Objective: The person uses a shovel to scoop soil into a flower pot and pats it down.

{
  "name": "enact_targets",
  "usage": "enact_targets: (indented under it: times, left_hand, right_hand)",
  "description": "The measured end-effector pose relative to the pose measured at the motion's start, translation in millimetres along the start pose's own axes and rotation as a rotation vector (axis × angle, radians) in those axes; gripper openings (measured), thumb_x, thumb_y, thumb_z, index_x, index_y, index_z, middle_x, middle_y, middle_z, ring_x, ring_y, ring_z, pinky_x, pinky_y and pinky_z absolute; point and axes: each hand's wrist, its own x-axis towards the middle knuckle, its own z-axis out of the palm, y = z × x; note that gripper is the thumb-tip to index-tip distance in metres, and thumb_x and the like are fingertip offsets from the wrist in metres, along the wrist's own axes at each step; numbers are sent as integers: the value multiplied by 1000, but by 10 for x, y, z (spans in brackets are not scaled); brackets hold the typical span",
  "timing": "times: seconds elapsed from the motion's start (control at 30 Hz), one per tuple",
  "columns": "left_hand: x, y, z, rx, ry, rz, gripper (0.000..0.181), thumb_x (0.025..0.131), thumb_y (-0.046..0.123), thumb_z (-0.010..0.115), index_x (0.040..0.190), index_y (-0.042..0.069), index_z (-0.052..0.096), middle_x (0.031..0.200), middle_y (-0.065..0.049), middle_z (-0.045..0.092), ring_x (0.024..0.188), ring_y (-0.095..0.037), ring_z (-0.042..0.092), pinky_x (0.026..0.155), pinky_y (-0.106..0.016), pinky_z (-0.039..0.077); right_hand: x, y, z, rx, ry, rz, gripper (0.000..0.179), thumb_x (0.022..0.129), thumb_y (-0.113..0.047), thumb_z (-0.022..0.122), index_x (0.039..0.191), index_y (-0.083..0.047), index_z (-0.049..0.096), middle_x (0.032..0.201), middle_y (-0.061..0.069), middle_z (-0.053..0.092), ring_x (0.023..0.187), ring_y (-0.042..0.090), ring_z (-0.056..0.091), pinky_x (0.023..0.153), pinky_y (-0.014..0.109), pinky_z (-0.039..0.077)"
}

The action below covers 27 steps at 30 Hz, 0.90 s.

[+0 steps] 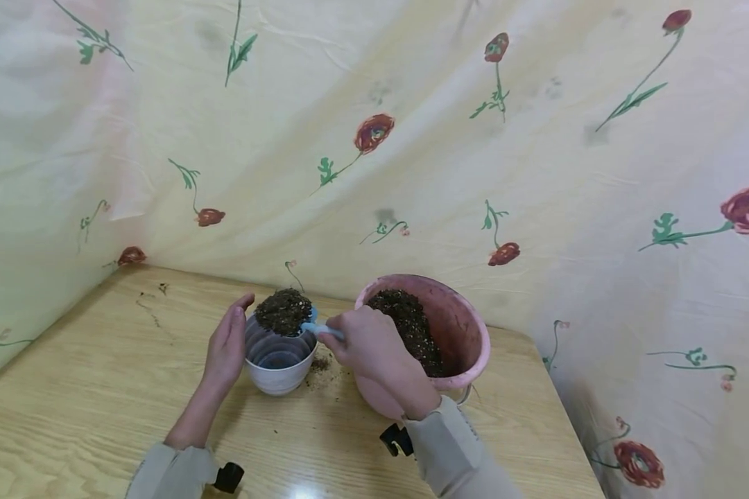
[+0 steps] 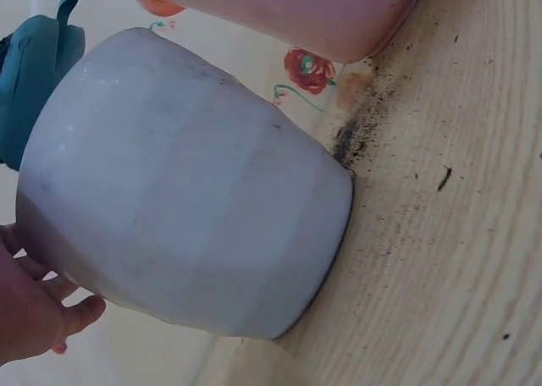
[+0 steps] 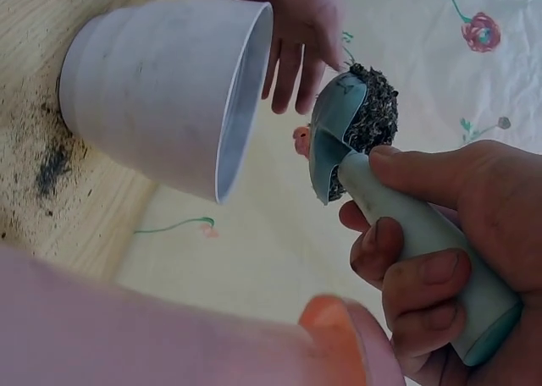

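Observation:
My right hand (image 1: 374, 346) grips the handle of a pale blue-green garden scoop (image 3: 432, 242), fingers curled round it and thumb along the top. A heap of dark soil (image 1: 283, 312) fills the scoop's blade, which is over the mouth of a white plant pot (image 1: 279, 380). The pot stands upright on the table; its visible inside shows bare ridged walls. My left hand (image 1: 225, 346) is at the pot's left side with fingers extended. In the left wrist view its fingers (image 2: 83, 314) are close against the pot wall; firm contact is hard to tell.
A pink bucket (image 1: 482, 339) holding dark potting soil (image 1: 406, 326) stands right of the pot, under my right forearm. Soil crumbs (image 1: 321, 371) lie on the wooden table (image 1: 69, 388) between them. A flowered cloth (image 1: 287, 138) hangs behind the table.

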Motion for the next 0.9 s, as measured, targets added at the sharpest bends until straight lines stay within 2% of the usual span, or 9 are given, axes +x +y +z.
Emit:
enact_targets:
  times: [0.2,0.47,0.7,0.9]
  left_hand:
    - [-16,-65,7,6,4,-18,50,107,32,21,143,4,42,148,-18,41,138,-35,33,114,-52,24]
    - [-12,-82,4,-23,-2,-14,48,108,28,21,143,3,42,148,-19,41,139,-33,33,114,-50,24]
    - [-9,-100,17,-50,-13,-44,49,108,28,19,144,3,41,147,-19,41,139,-32,33,115,-48,24]
    - [-13,-126,27,-35,-19,-66,50,107,33,20,143,5,42,147,-17,43,138,-30,35,116,-46,22]
  right_hand:
    - [50,-42,73,-69,0,2,28,94,-36,62,72,-19,63,57,-8,51,50,10,45,44,29,39]
    - [99,-130,171,-111,25,41,32,92,-37,64,66,-18,61,55,-8,48,50,11,45,44,32,42]
    - [92,-206,270,-186,48,47,42,90,-38,66,58,-18,49,52,-6,44,49,13,44,41,33,42]
    - [97,-221,326,-243,35,46,35,89,-38,68,63,-16,58,52,-5,45,47,13,42,40,31,41]
